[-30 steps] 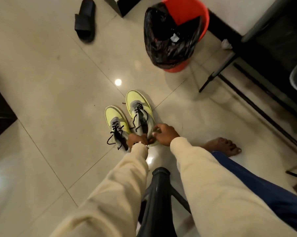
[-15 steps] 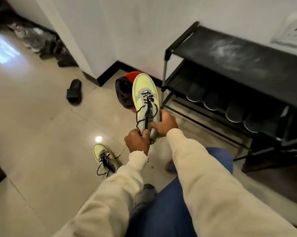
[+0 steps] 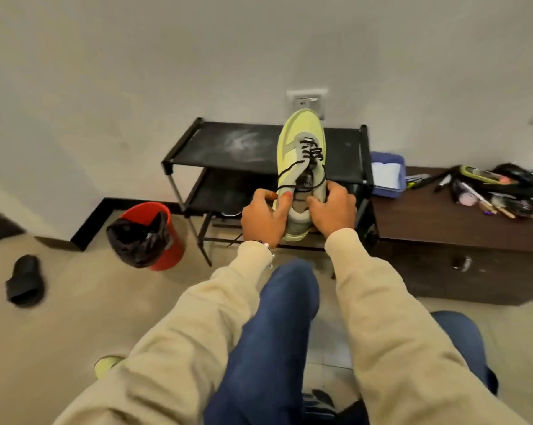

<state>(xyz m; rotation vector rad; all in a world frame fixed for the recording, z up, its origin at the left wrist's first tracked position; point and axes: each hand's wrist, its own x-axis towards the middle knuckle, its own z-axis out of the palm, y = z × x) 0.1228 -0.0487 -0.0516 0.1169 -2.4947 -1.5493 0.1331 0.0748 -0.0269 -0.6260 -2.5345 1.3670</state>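
A yellow-green sneaker (image 3: 293, 142) with grey panels and loose black laces is held up in front of me, toe pointing away and up. My left hand (image 3: 263, 217) grips its heel on the left side, thumb up by the collar. My right hand (image 3: 332, 208) grips the heel's right side, fingers curled over the collar. The second yellow-green sneaker (image 3: 105, 365) lies on the floor at lower left, mostly hidden behind my left sleeve.
A black two-tier shoe rack (image 3: 228, 145) stands against the wall behind the shoe. A red bin (image 3: 155, 237) with a black bag sits left of it. A dark wooden cabinet (image 3: 461, 237) with clutter is at right. A black slide sandal (image 3: 24, 279) lies far left.
Both hands have lifted the sneaker from the floor to chest height, and my view has swung up toward the wall and rack. The other sneaker stays on the floor.
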